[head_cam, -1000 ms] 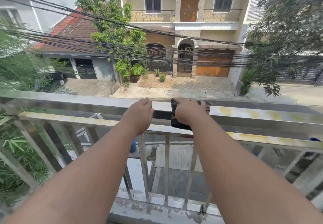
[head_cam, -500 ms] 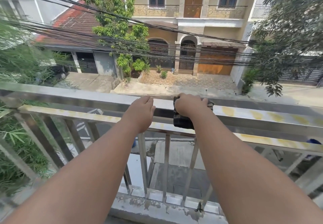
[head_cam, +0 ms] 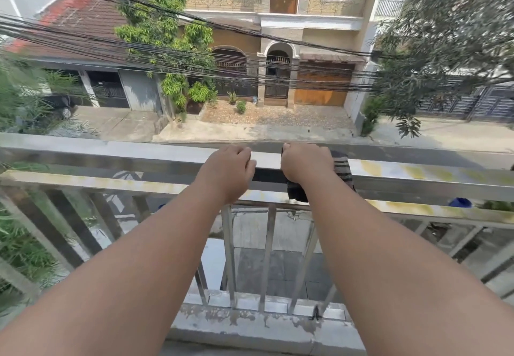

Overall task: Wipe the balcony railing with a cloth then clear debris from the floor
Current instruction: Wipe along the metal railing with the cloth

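Observation:
A shiny steel balcony railing [head_cam: 111, 155] runs across the view, with a second rail below it and thin vertical bars. My left hand [head_cam: 229, 171] curls over the top rail and grips it. Just to its right, my right hand [head_cam: 304, 164] presses a dark striped cloth [head_cam: 343, 168] onto the top rail, fingers curled over it. The cloth hangs down past the rail on both sides of my wrist. The balcony floor is hidden; only the stained concrete ledge [head_cam: 250, 325] at the railing's foot shows.
Yellowish stains mark the rail [head_cam: 411, 172] to the right of the cloth. Beyond the railing is a drop to a street, with power cables [head_cam: 194, 61], trees and houses across. A blue object [head_cam: 460, 202] sits behind the lower rail at right.
My view has tilted downward. Both hands stay on the top rail; the fingers of my left hand have curled further over it, and more striped cloth shows to the right of my right hand.

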